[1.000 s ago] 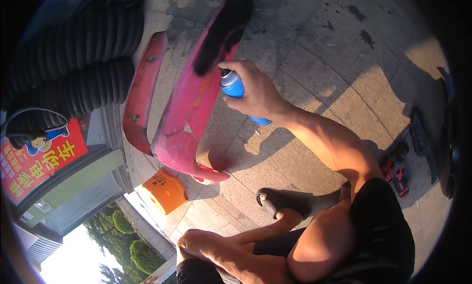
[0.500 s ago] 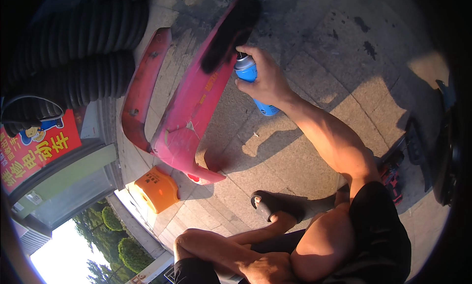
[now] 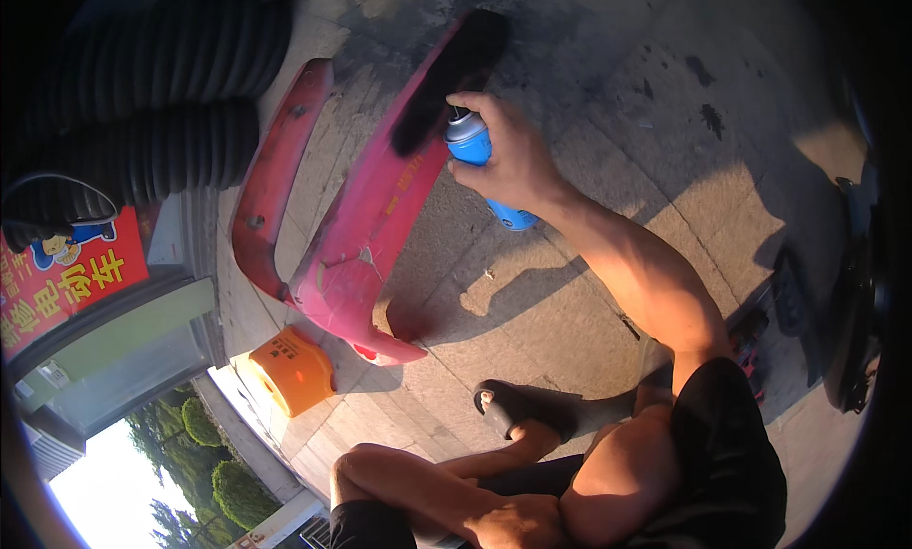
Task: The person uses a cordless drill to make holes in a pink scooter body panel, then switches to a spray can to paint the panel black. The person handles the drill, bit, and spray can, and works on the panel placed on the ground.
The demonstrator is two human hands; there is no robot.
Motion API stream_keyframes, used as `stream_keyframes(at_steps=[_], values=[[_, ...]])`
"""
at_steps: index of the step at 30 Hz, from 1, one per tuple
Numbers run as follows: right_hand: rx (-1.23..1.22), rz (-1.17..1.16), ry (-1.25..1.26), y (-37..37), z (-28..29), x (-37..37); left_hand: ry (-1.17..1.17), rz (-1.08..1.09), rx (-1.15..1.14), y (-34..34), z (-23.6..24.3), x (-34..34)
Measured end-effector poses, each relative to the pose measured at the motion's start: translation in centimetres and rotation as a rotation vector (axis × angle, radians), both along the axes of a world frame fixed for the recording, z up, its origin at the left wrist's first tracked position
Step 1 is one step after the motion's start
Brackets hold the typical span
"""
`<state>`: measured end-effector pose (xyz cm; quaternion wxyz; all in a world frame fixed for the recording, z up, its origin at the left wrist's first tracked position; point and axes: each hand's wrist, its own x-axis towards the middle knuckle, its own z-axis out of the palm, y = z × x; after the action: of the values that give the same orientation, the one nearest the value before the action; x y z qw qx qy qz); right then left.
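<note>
My right hand (image 3: 508,150) is closed around a blue spray can (image 3: 468,141) with a silver top, its index finger on the nozzle. The can is held tilted over the right edge of a long pink plastic panel (image 3: 366,207). A black painted patch (image 3: 446,79) covers much of the panel's far end, and cracks run across its near end. To the left lies a narrower, curved reddish-pink panel (image 3: 266,179). Low in the view, my left hand (image 3: 521,522) rests by my bent legs; its fingers cannot be made out.
An orange plastic stool (image 3: 293,370) stands beyond the near end of the panels. Black ribbed hose-like coils (image 3: 142,122) line the upper left, above a red sign (image 3: 81,278). Dark stains (image 3: 711,120) mark the paving. My sandalled foot (image 3: 508,408) is below the panel.
The view has shifted slightly, so the panels sit a little lower. The spray can has moved slightly left and toward the far end relative to the pink panel. My left hand looks unmoved.
</note>
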<state>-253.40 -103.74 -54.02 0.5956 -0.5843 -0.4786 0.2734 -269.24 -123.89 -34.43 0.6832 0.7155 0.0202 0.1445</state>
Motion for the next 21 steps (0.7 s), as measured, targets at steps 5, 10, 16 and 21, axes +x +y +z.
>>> stream_keyframes(at_steps=[5,10,16,21], values=[[-0.077,0.149,-0.014,-0.1,1.3,0.0,-0.004,-0.11,-0.088,0.7,0.1,0.6],[-0.027,0.101,-0.109,0.9,1.2,1.5,-0.004,-0.212,-0.151,1.5,0.2,0.9],[-0.002,0.132,-0.118,0.6,0.2,0.8,-0.017,-0.279,-0.191,1.6,0.2,1.4],[-0.058,0.047,-0.169,2.8,-1.0,3.0,-0.024,-0.308,-0.202,1.8,0.1,1.5]])
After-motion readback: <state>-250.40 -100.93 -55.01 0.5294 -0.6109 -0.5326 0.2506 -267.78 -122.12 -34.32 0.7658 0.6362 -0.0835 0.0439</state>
